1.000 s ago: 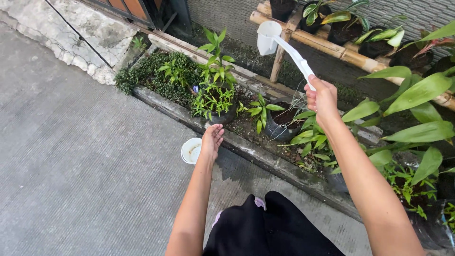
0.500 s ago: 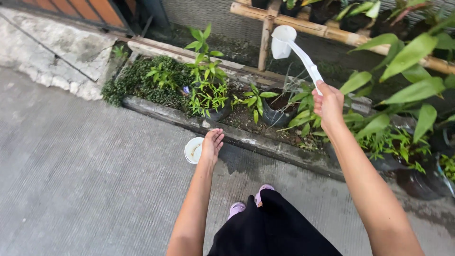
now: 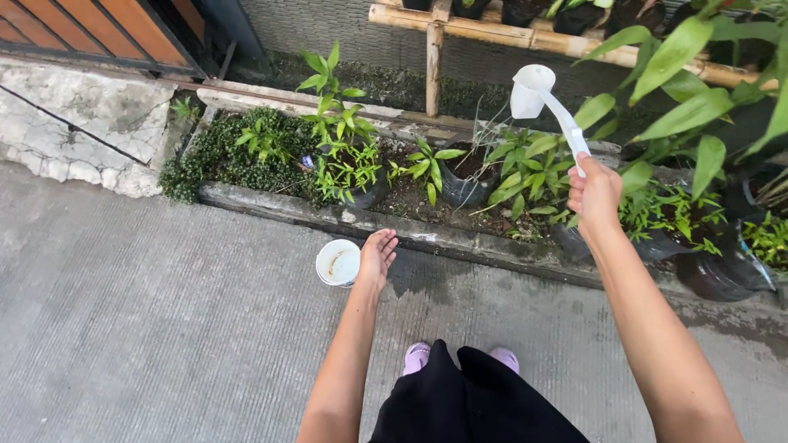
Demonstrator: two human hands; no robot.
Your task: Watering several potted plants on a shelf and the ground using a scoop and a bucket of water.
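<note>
Two bare hands reach out ahead of us, seen from above. Our right hand (image 3: 597, 193) is clenched around the near end of a white long-handled dipper (image 3: 548, 105), whose cup is raised at the far end and tipped over the potted plants (image 3: 525, 168) in the garden bed. Our left hand (image 3: 377, 256) hangs loose with its fingers relaxed, grasping nothing, just beside a small white bucket (image 3: 337, 262) that stands on the concrete path (image 3: 148, 312).

To pour well here, we judge that we should keep the grip firm near the handle's end, tilt the cup slowly so the water falls close to the soil of the dark plastic pot (image 3: 464, 184) and not across the leaves, and hold the arm steady over the bed. We cannot tell whether water is running from the cup at this moment. The free hand sits well placed near the bucket for a refill.

Beyond the hands, a low concrete curb (image 3: 427, 238) edges the bed, with a damp patch on the path just near it. A taller leafy shrub (image 3: 341, 135) grows to the left in the bed, beside dense low greenery. Farther off, a bamboo rack (image 3: 492, 33) carries more pots against a grey wall. Broad green leaves crowd the right. At the near edge we see black clothing and pale purple sandals (image 3: 417, 358).
</note>
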